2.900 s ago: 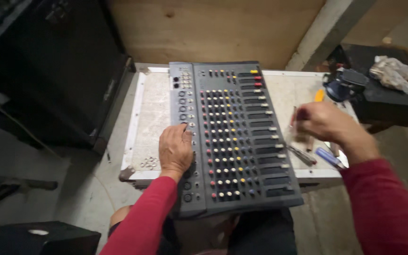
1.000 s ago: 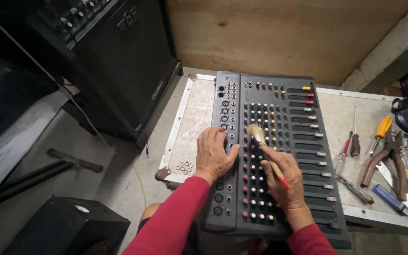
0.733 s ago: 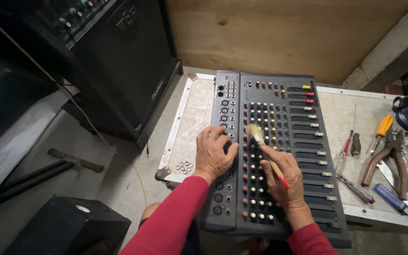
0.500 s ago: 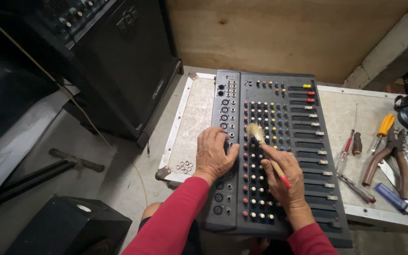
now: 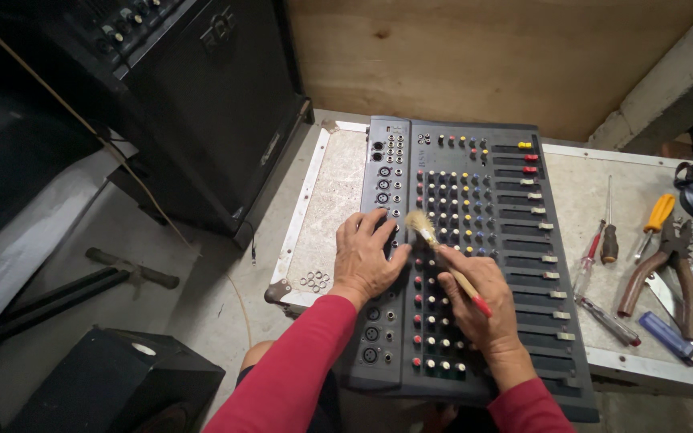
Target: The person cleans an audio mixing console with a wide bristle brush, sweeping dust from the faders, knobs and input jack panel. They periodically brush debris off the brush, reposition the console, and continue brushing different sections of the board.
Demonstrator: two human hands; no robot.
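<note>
A grey audio mixer (image 5: 483,200) with rows of coloured knobs and sliders lies on a worn white table (image 5: 322,208). My left hand (image 5: 365,256) rests flat on the mixer's left side, by the jack sockets. My right hand (image 5: 483,301) holds a small paintbrush (image 5: 443,256) with a wooden handle and red tip. Its pale bristles touch the knobs just right of my left fingers. Both my sleeves are red.
A big black speaker cabinet (image 5: 202,104) stands left of the table, another black box (image 5: 114,385) sits on the floor. On the table's right lie screwdrivers (image 5: 655,216), pliers (image 5: 667,265) and a blue lighter (image 5: 667,335). A plywood panel forms the back wall.
My right hand first reached toward the tools at the right, then came to the mixer with the brush. Over the last second the brush head has shifted slightly left along the knobs.
</note>
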